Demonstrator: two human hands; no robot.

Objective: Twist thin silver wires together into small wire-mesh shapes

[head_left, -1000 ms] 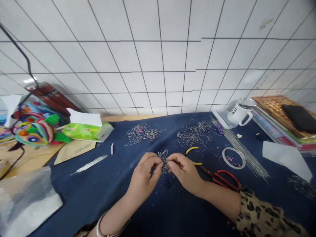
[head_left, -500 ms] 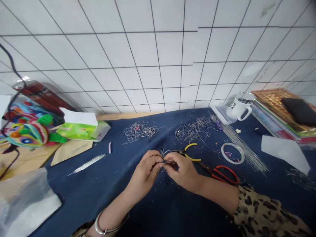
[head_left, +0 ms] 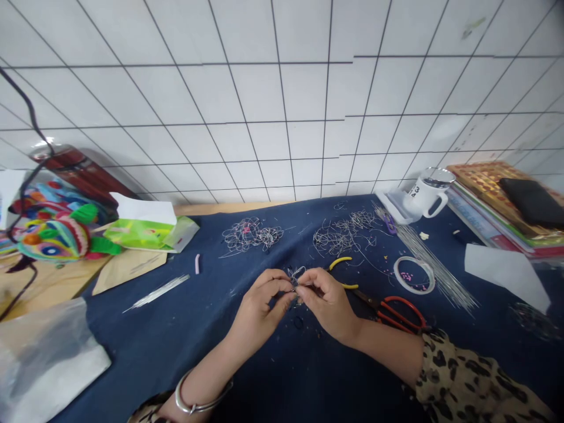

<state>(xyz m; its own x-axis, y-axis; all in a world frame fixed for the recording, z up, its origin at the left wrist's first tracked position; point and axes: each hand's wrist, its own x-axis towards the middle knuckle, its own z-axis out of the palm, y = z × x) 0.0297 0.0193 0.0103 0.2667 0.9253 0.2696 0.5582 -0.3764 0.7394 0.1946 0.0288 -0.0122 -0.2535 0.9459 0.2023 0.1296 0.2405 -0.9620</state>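
Note:
Both hands meet over the blue cloth [head_left: 264,382], pinching a small piece of bent silver wire [head_left: 296,274] whose loops stick up between the fingertips. My left hand [head_left: 259,302] grips it from the left with thumb and forefinger. From the right, my right hand [head_left: 328,302] pinches the same piece; its fingers partly hide the wire. Just beyond the right hand lie yellow-handled pliers [head_left: 341,262], their jaws hidden behind it. Red-handled scissors [head_left: 400,314] rest by the right forearm. Two tangled heaps of wire, a left heap [head_left: 251,234] and a right heap [head_left: 346,232], lie farther back.
On the right are a white ring dish [head_left: 414,275] with pink beads, a bundle of straight wires [head_left: 436,270], a white mug [head_left: 427,194] and stacked books with a phone [head_left: 531,200]. More straight wires [head_left: 158,292], a green packet [head_left: 145,232] and a plastic bag [head_left: 48,358] are at left.
The right hand has turned slightly, its fingers lifting nearer the wire's top, and now covers the pliers' jaws. Both hands stay together around the wire piece.

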